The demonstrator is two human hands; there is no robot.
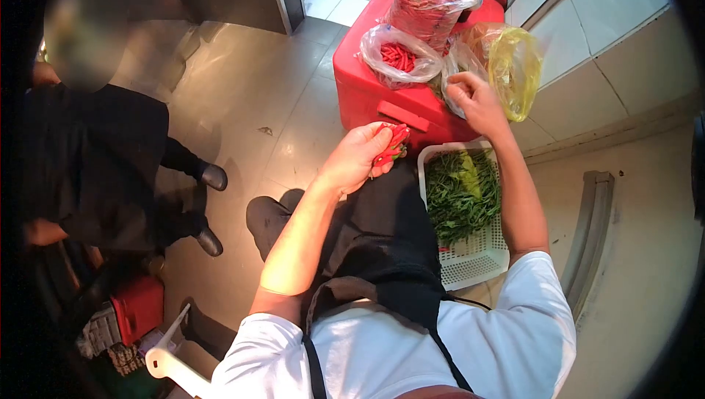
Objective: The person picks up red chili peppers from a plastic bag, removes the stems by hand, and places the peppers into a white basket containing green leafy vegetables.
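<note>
The box (351,72) is standing with the basket (474,270), holding greens (452,204), just off its near right corner, and is bearing a tall bag (428,6) farther back, a yellow bag (523,84) by its right edge and a small open bag (420,72) toward its near edge. The right hand (481,105) is curling its fingers by a clear bag (457,59) near that corner, whether on anything I cannot tell; the left hand (356,156) is pinching red chillies (395,142) by the near edge.
</note>
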